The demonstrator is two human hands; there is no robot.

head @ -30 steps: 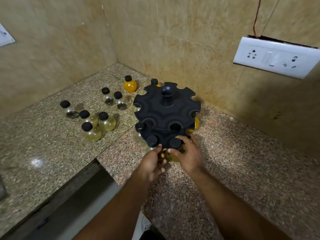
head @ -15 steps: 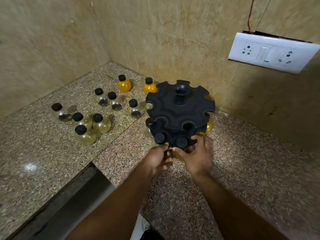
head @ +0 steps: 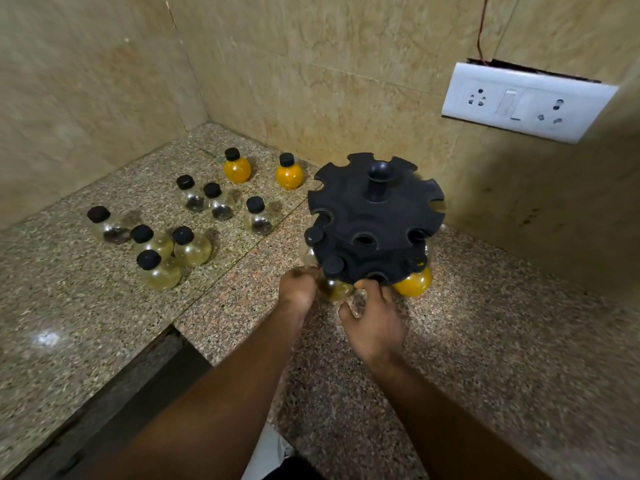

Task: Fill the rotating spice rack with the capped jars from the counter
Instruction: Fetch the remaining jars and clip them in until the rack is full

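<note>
Hanging from black two-tier notched rack (head: 374,216): amber jar (head: 335,289), orange jar (head: 414,283).

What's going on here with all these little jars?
A person is filling a black rack. Their left hand and right hand are at its lower tier, by a yellowish jar seated there. An orange jar sits beside it. Nine loose jars wait on the counter.

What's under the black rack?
An orange jar and a yellowish jar sit under its lower ring. The rack covers its own base and anything farther back.
</note>
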